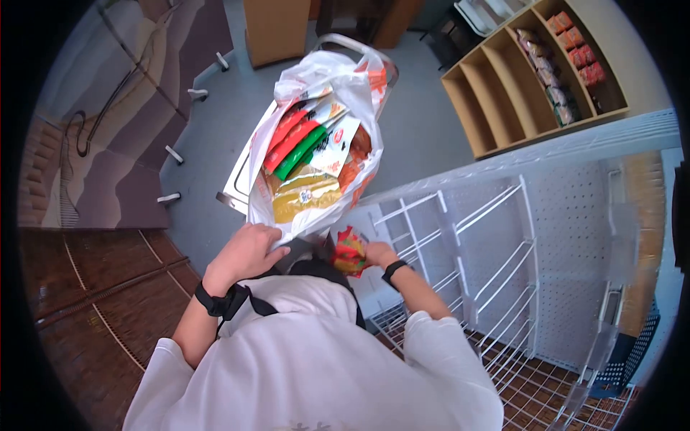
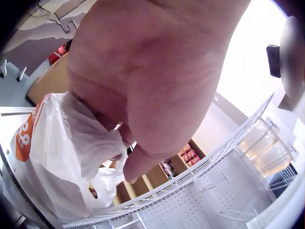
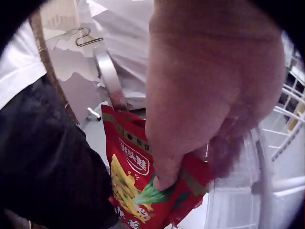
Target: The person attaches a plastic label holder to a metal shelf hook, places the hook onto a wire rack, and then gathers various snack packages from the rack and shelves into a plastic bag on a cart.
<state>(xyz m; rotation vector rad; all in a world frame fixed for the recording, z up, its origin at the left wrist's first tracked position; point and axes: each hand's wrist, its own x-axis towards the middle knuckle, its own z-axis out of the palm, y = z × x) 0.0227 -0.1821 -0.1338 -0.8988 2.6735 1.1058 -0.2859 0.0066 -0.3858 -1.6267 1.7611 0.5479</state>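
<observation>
My left hand [image 1: 248,251] grips the near rim of a white plastic bag [image 1: 256,194], its thumb folded over the edge. In the left wrist view the bag [image 2: 62,157] hangs crumpled from those fingers. Inside the open bag lie red packets [image 1: 287,133], a green packet [image 1: 298,154], a white packet [image 1: 338,147] and a yellow packet [image 1: 305,197]. Low beside the bag, my right hand [image 1: 379,253] holds a red snack packet [image 1: 348,251] by its upper part. The right wrist view shows yellow pieces printed on this snack packet [image 3: 128,191].
The bag sits on a metal-framed cart [image 1: 233,183]. White wire racks [image 1: 496,266] stand close at my right. Further back is a wooden shelf unit [image 1: 496,100] with several packets in its right-hand bays. A wheeled patterned partition [image 1: 129,144] stands at the left, above a brown woven surface [image 1: 93,287].
</observation>
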